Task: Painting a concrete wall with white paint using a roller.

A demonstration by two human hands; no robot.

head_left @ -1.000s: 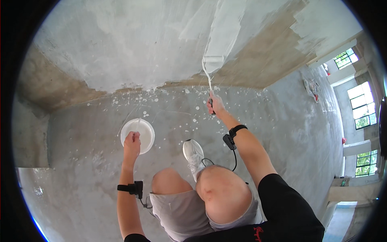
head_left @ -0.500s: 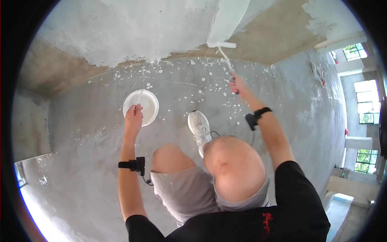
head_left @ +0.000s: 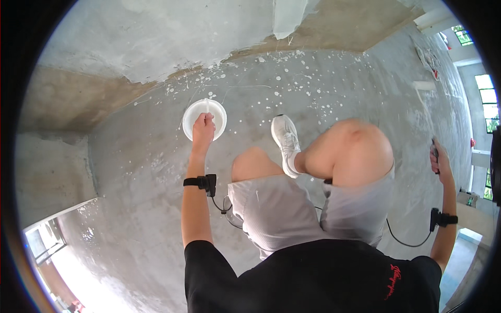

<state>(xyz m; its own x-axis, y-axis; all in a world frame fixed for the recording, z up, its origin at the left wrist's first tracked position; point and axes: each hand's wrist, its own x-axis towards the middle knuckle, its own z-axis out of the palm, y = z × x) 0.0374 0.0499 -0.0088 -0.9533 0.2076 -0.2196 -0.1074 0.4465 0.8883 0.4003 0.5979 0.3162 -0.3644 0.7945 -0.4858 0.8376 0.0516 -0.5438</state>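
Observation:
My left hand (head_left: 204,128) is closed on the pale handle strip of a round white bucket (head_left: 221,107); pale liquid seems to lie inside, though my hand covers part of it. Out to the right, my right hand (head_left: 441,161) is wrapped round the grip of a paint roller (head_left: 424,85). The roller's white head is held away from the wall, above the floor, and its thin rod looks blurred. A white painted strip (head_left: 287,20) runs down the wall ahead, ending above the brownish bare band.
White paint drops dot the grey floor (head_left: 250,107) near the wall base. My white shoe (head_left: 285,133) and bent knees lie between my hands. A low ledge (head_left: 52,177) juts out at left. Windows (head_left: 486,96) and a crumpled pale sheet (head_left: 425,58) show at far right.
My right hand has swung the roller off the wall, out to the right and back. The bucket stays in my left hand; the view has shifted and my right knee has moved outward.

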